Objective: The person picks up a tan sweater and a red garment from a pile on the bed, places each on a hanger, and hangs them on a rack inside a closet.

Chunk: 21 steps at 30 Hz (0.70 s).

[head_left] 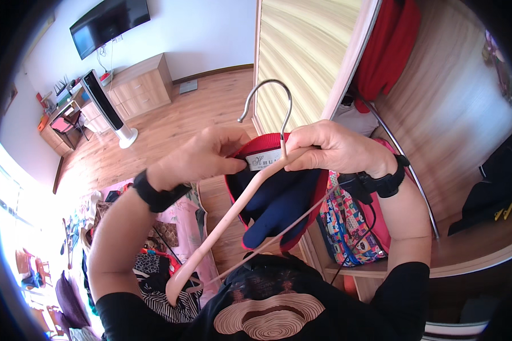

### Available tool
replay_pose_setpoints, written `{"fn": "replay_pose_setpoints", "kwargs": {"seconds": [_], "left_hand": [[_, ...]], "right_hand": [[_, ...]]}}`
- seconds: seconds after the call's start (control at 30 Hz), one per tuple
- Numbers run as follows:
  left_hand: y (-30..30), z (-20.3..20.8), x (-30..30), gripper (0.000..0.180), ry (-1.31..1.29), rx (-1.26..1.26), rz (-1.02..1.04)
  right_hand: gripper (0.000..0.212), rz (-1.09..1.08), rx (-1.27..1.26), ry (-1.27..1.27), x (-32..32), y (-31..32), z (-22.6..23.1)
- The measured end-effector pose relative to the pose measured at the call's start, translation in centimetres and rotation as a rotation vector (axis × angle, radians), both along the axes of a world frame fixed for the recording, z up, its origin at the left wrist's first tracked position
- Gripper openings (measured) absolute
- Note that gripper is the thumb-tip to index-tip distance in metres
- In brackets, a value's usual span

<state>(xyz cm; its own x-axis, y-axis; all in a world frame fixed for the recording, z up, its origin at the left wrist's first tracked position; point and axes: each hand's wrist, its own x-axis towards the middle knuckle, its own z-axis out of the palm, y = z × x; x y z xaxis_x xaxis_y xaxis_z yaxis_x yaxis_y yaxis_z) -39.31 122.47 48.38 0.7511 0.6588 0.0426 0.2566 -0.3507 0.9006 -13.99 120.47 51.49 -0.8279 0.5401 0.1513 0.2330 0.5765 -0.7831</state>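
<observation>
In front of my chest hangs a navy knit garment [267, 196] with red ribbed edging and a white label inside its neck. My left hand [207, 156] is closed, pinching the red neckline beside the label. My right hand [330, 149] is closed on a pale pink clothes hanger [227, 220], thumb and fingers gripping it just beside the metal hook. One hanger arm slants down to the lower left, outside the garment and across its front. The other arm is hidden behind my right hand and the garment. The hook points up.
An open wardrobe [438, 142] stands at the right, with a red garment [389, 48] hanging and a colourful patterned bag [350, 227] on its base. Clothes pile on a pink-covered bed [179, 213] at the lower left. A tower fan [105, 105] stands farther off by a drawer cabinet [139, 88].
</observation>
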Motion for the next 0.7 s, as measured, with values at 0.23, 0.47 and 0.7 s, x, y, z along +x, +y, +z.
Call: {"fn": "replay_pose_setpoints", "kwargs": {"seconds": [0.23,0.47,0.7], "left_hand": [[2.3,-11.7,2.1,0.037,-0.044,0.548,0.466],[4.9,-21.6,-5.2,0.013,-0.269,-0.086,0.711],[2.5,-11.4,-5.5,0.01,-0.171,0.221,0.81]], "right_hand": [[0.023,-0.089,0.117,-0.064,0.1,0.9,1.3],[0.022,-0.203,0.144,-0.123,2.3,2.2,1.0],[0.021,-0.395,0.385,-0.292,5.3,4.6,-1.2]]}}
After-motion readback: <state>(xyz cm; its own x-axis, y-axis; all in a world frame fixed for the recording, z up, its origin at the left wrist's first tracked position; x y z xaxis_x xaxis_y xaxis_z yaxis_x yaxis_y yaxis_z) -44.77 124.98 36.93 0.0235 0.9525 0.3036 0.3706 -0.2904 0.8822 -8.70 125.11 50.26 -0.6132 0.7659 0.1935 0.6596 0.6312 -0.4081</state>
